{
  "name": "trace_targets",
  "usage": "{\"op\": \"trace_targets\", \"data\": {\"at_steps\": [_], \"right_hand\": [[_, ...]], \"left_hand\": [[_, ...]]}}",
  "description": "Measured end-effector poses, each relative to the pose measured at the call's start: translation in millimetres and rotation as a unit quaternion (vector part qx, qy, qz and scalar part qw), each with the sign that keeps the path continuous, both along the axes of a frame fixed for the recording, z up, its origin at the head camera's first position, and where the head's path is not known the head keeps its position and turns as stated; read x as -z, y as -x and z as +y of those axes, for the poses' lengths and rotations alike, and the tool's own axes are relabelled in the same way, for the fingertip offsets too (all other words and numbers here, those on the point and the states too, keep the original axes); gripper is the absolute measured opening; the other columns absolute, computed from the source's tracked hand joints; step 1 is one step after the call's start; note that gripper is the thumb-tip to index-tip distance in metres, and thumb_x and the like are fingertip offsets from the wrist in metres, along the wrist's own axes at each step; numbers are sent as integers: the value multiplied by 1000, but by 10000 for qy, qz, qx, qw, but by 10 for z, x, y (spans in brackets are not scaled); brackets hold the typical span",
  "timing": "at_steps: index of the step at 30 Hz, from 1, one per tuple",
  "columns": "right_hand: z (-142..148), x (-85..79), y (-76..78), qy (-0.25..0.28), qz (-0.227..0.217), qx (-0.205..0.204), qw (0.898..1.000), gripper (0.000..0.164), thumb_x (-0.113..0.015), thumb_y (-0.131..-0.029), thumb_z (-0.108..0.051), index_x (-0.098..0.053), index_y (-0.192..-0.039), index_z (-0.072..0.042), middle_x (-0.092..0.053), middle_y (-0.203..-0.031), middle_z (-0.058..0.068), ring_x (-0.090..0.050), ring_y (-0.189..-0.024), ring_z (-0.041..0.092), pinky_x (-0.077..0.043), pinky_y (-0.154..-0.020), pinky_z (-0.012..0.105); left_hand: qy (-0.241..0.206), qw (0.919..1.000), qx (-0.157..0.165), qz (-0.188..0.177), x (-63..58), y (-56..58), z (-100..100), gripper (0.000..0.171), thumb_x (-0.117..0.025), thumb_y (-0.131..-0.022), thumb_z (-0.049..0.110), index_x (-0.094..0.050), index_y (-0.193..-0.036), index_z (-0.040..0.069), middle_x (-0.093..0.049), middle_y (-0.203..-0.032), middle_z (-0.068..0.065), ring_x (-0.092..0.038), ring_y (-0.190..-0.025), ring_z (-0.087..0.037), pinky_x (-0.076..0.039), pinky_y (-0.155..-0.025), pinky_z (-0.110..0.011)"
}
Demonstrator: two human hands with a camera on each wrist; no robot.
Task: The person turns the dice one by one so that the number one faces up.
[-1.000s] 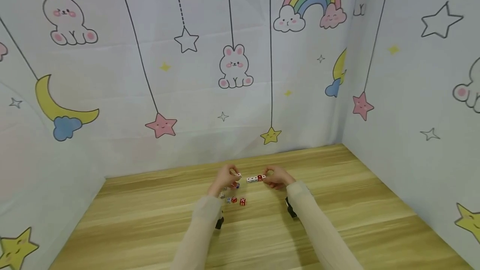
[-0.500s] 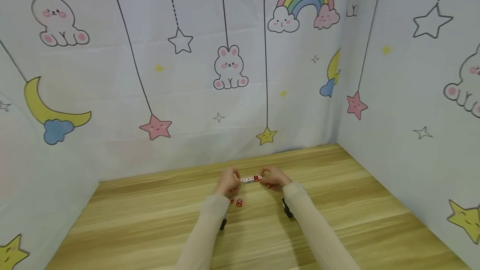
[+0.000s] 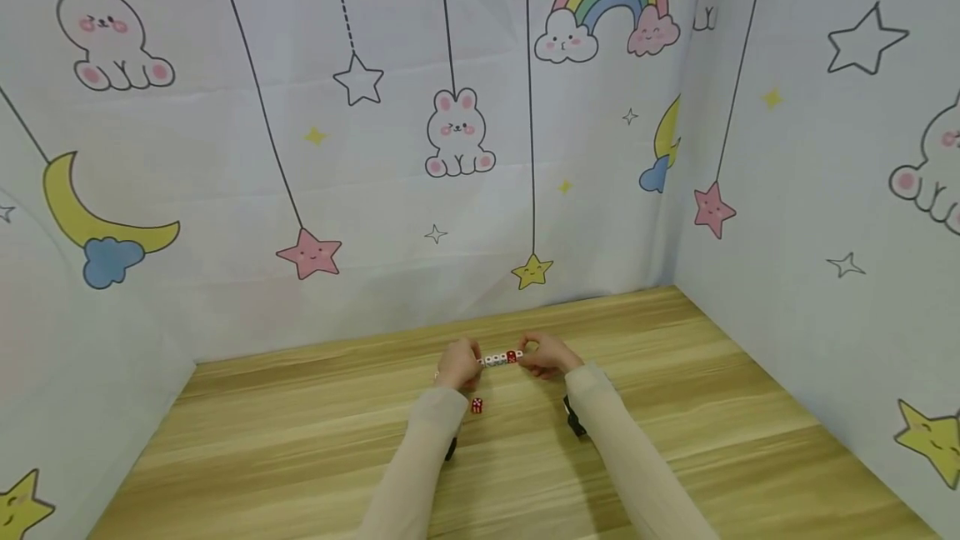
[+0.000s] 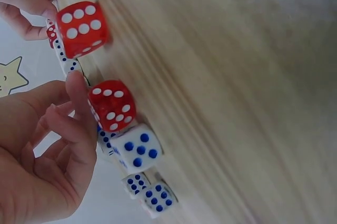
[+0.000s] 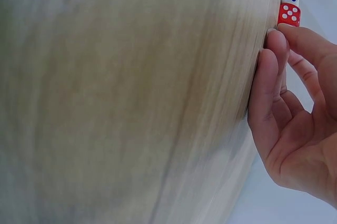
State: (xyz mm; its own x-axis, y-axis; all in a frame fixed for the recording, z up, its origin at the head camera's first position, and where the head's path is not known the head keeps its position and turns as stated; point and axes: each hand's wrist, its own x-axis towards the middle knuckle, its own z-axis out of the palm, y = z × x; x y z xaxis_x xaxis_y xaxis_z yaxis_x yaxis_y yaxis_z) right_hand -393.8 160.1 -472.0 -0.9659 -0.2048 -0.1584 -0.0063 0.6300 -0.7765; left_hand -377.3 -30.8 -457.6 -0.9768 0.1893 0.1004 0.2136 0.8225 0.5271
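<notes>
A short row of dice (image 3: 495,360), mostly white with one red die (image 3: 512,357) near its right end, lies between the two hands. At the row's left end my left hand (image 3: 459,363) pinches a white die, mostly covered by its fingers. My right hand (image 3: 550,354) holds the white end die on the other side, beside the red one; in the right wrist view the fingers hide that end die. Close to the left hand, the left wrist view shows two loose red dice, one with six pips (image 4: 81,29) and another (image 4: 112,105), plus a white die with blue pips (image 4: 138,149).
Smaller white dice (image 4: 157,198) sit further along in the left wrist view. The wooden tabletop (image 3: 300,440) meets a printed cloth backdrop (image 3: 390,290) behind the row, with another cloth wall at each side.
My left hand has moved right and brought its white die up against the row's left end. The right hand stays at the right end. The left forearm now covers most loose dice.
</notes>
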Motion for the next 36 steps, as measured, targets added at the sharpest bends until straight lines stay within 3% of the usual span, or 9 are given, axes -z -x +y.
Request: {"op": "trace_targets", "data": {"at_steps": [8,13,20,23,29,36], "right_hand": [[-4,-21,-37,74,-44,17,10000,14,-58,-85,-13,-56,-99,-10,-47,-57,0,-44,-47,9,-37,-40,21],[-3,-18,-35,28,-88,34,10000,14,-57,-85,-13,-56,-99,-12,-47,-59,0,-44,-48,10,-37,-41,21],[-17,-14,-2,-36,-99,79,9999,14,-59,-85,-15,-56,-98,-14,-48,-59,-1,-45,-49,10,-38,-42,21],[-46,-31,7,-65,-95,50,9999,14,-59,-84,-16,-56,-98,-14,-48,-59,-1,-45,-50,10,-38,-42,21],[-81,-34,13,-75,-49,-17,10000,16,-60,-84,-15,-56,-99,-13,-48,-58,-1,-46,-50,10,-39,-42,21],[-27,-29,-16,-96,-85,35,9999,16,-59,-84,-15,-56,-100,-14,-48,-59,0,-46,-51,10,-40,-43,21]], "left_hand": [[-17,9999,-29,95,16,5,13,9,-61,-72,0,-62,-80,4,-62,-72,-12,-49,-49,-16,-34,-42,-24],[-421,9991,13,-30,-19,-35,-14,19,-62,-72,-2,-62,-91,0,-63,-87,-16,-47,-54,-16,-34,-45,-24],[-1410,9882,309,-517,-117,-51,-203,25,-56,-80,-3,-54,-105,-6,-61,-76,-20,-41,-42,-10,-32,-37,-20],[-1583,9849,296,-636,-175,-67,-328,25,-54,-81,-3,-53,-106,-7,-60,-75,-21,-45,-42,-13,-34,-37,-22],[-1573,9848,150,-723,-222,-113,-541,24,-57,-80,-3,-55,-103,-7,-63,-78,-19,-56,-48,-23,-45,-43,-28],[-1410,9873,45,-733,-185,-138,-661,24,-58,-79,-1,-57,-102,-6,-64,-80,-21,-59,-52,-25,-48,-45,-29]]}}
